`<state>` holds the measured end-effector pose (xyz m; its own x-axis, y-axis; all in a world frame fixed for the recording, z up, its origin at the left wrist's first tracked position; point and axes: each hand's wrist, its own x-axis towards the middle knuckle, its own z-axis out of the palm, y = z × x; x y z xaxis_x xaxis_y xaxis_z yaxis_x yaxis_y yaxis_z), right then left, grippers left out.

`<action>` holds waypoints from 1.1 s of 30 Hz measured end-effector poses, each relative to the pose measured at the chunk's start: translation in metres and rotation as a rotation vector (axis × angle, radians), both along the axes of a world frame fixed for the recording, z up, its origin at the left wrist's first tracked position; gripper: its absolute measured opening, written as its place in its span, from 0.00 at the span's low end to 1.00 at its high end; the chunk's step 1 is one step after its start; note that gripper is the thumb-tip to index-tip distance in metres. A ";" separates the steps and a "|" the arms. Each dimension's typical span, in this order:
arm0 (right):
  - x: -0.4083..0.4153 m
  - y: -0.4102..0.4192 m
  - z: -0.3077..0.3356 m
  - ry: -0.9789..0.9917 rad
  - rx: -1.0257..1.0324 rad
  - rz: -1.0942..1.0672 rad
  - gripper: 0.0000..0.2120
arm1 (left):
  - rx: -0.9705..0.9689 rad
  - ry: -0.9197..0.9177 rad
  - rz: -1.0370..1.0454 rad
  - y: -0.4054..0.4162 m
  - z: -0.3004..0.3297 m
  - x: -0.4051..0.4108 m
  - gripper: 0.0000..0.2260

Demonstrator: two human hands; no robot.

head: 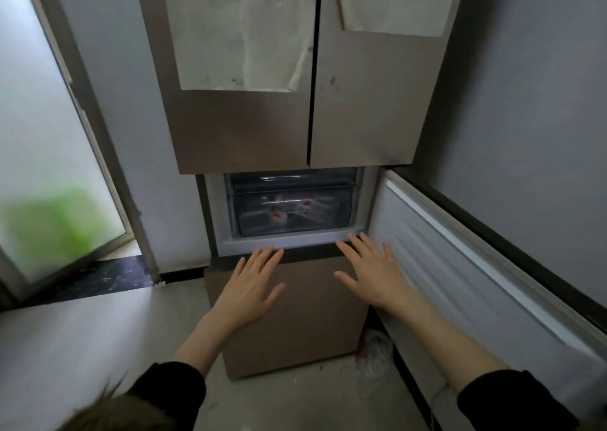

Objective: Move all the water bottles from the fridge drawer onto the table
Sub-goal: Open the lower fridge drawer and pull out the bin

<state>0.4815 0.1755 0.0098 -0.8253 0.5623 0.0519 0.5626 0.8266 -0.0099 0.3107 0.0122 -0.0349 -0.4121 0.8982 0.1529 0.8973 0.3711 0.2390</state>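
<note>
Both hands are out flat in front of the fridge [308, 128], nothing in either one. The left hand [251, 291] has its fingers [262, 259] straight and spread, tips near the lower edge of the open compartment. Right hand [372, 274] is the same, fingers splayed and relaxed, reaching toward that ledge; can't tell if they actually touch it. The water bottles [290, 209] are lying inside the clear drawer [295, 204], red caps showing through the plastic. The side door [460, 250] is swung open on the right. Papers [239, 29] are stuck on the upper doors, too blurry to read.
</note>
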 end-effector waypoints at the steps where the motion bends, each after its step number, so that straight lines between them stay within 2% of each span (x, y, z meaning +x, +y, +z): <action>1: -0.015 0.009 -0.006 -0.008 0.006 0.006 0.30 | -0.002 -0.013 0.017 0.006 -0.006 -0.014 0.28; 5: -0.079 0.051 -0.034 -0.019 -0.070 0.002 0.29 | 0.039 -0.163 0.085 0.038 -0.030 -0.075 0.28; 7: -0.107 0.070 -0.045 0.062 -0.220 -0.036 0.29 | 0.121 -0.375 0.139 0.056 -0.037 -0.101 0.28; 11: -0.153 0.102 -0.062 0.494 -0.840 -0.352 0.23 | 0.314 -1.037 0.368 0.094 -0.048 -0.146 0.24; 14: -0.177 0.133 -0.079 0.715 -1.239 -0.602 0.21 | 0.555 -1.591 0.465 0.118 -0.058 -0.171 0.22; 16: -0.190 0.156 -0.089 0.905 -1.547 -0.680 0.22 | 0.762 -1.812 0.526 0.135 -0.064 -0.188 0.22; 18: -0.202 0.181 -0.094 1.112 -1.766 -0.770 0.25 | 0.945 -1.957 0.600 0.154 -0.066 -0.206 0.22; 21: -0.220 0.215 -0.100 1.345 -1.968 -0.848 0.28 | 1.115 -2.069 0.666 0.184 -0.067 -0.230 0.24; 23: -0.231 0.235 -0.106 1.427 -2.060 -0.861 0.29 | 1.181 -2.092 0.694 0.200 -0.068 -0.243 0.24; 29: -0.262 0.284 -0.109 1.545 -2.229 -0.797 0.31 | 1.427 -2.131 0.672 0.230 -0.071 -0.267 0.22; 33: -0.267 0.296 -0.109 1.525 -2.272 -0.758 0.29 | 1.449 -2.125 0.647 0.234 -0.077 -0.267 0.22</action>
<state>0.2146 0.4712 -0.0988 -0.6428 0.5368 -0.5464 -0.4677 -0.8400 -0.2751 0.0436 0.2461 -0.1118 -0.7302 0.4897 -0.4764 -0.6662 -0.6650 0.3376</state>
